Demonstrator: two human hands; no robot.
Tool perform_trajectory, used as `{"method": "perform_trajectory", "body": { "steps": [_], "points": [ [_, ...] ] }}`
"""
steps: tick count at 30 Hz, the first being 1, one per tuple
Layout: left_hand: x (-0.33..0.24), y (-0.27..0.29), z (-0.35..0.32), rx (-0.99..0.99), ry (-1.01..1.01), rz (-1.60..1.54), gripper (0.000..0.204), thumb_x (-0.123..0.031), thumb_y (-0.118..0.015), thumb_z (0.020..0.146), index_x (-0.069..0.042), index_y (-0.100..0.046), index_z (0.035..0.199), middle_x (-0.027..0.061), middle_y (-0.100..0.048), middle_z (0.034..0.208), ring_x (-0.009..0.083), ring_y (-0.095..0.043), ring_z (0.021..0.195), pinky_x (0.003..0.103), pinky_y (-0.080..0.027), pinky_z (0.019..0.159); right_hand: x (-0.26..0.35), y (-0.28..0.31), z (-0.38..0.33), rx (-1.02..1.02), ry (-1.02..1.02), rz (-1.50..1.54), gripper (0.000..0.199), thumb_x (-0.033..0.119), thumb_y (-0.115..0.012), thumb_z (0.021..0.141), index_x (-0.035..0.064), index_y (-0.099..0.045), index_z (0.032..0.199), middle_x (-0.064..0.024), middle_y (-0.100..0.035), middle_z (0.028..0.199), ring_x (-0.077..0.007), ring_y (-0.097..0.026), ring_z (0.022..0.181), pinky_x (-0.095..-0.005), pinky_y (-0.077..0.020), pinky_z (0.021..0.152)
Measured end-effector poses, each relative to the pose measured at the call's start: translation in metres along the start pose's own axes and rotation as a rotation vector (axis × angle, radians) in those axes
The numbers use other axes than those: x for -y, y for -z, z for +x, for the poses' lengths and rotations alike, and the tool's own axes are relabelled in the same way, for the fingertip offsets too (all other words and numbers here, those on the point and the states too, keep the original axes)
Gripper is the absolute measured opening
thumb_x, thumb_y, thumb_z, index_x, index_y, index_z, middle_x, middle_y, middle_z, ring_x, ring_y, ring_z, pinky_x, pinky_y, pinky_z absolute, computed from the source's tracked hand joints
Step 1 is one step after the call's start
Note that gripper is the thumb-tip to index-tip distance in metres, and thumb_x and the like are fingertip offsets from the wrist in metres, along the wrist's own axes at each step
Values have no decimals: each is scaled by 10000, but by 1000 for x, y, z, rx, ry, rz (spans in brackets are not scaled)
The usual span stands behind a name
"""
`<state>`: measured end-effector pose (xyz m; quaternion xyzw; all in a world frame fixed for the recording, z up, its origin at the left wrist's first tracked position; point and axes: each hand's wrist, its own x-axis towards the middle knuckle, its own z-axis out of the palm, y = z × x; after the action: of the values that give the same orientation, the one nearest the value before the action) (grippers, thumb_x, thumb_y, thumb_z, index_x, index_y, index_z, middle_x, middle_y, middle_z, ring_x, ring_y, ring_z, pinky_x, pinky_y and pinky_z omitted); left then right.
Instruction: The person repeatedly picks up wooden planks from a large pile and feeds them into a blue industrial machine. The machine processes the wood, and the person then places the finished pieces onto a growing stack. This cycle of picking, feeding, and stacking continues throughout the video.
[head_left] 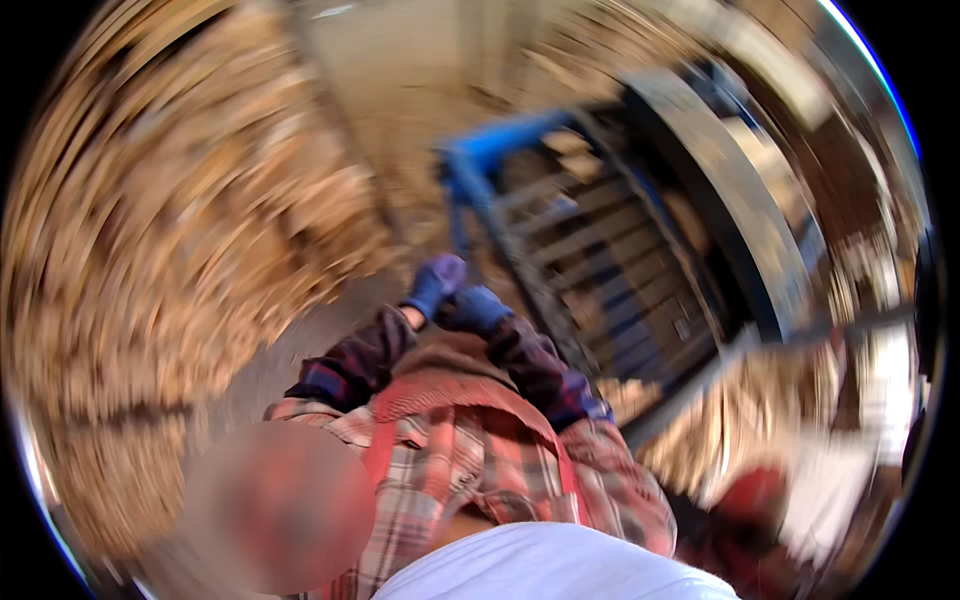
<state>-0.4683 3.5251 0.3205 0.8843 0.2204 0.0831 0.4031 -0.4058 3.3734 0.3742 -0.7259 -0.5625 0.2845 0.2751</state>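
Observation:
The whole view is smeared by motion. My left hand (437,283) and my right hand (478,308) both wear blue gloves and sit close together in front of my chest, touching or nearly touching. The blur hides whether either one holds anything. Dark plaid sleeves run back from them to my red checked shirt (470,450). Just beyond the hands stands a blue metal frame (490,145) with grey slats (600,250) and pieces of wood lying in it.
Stacked pale wood (180,220) fills the left side. A bare concrete floor (400,70) runs away at the top. More wood pieces (740,420) lie at the lower right, beside a red object (750,495).

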Motion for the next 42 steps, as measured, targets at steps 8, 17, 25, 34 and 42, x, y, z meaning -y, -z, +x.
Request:
{"method": "perform_trajectory", "body": {
  "steps": [8,17,25,34,42],
  "points": [
    [78,136,-140,-568,250,149,222,-318,-650,887,-97,-662,894,175,-662,817,401,-641,783,475,-489,668,106,-131,120,530,477,29,510,425,-728,845,102,-658,1233,-173,-714,1121,-360,-671,1065,-439,-516,895],
    [146,285,-299,-574,276,-82,231,-288,-635,848,-84,-719,916,183,-679,828,372,-660,783,441,-510,720,263,-251,199,730,921,-25,555,437,-728,864,106,-625,1297,-149,-689,1219,-333,-668,1078,-433,-524,930],
    [276,415,-492,-671,273,125,300,-318,-612,900,-46,-715,977,218,-700,935,411,-666,880,476,-529,799,425,-356,291,626,852,-200,658,554,-706,852,59,-623,1279,-181,-660,1248,-340,-626,1159,-428,-491,1006],
    [366,447,-587,-731,440,-279,259,-234,-688,934,1,-722,1037,53,-709,894,132,-640,830,298,-530,771,586,-218,365,-11,717,-324,571,574,-694,824,180,-660,1236,-135,-734,949,-354,-710,830,-459,-565,771],
    [352,528,-532,-643,104,78,191,-210,-691,895,-44,-706,990,192,-697,973,386,-663,894,439,-529,815,631,8,391,-730,805,188,448,166,-751,904,15,-610,1302,-113,-689,1213,-172,-664,1060,-312,-522,932]
  ]
}}
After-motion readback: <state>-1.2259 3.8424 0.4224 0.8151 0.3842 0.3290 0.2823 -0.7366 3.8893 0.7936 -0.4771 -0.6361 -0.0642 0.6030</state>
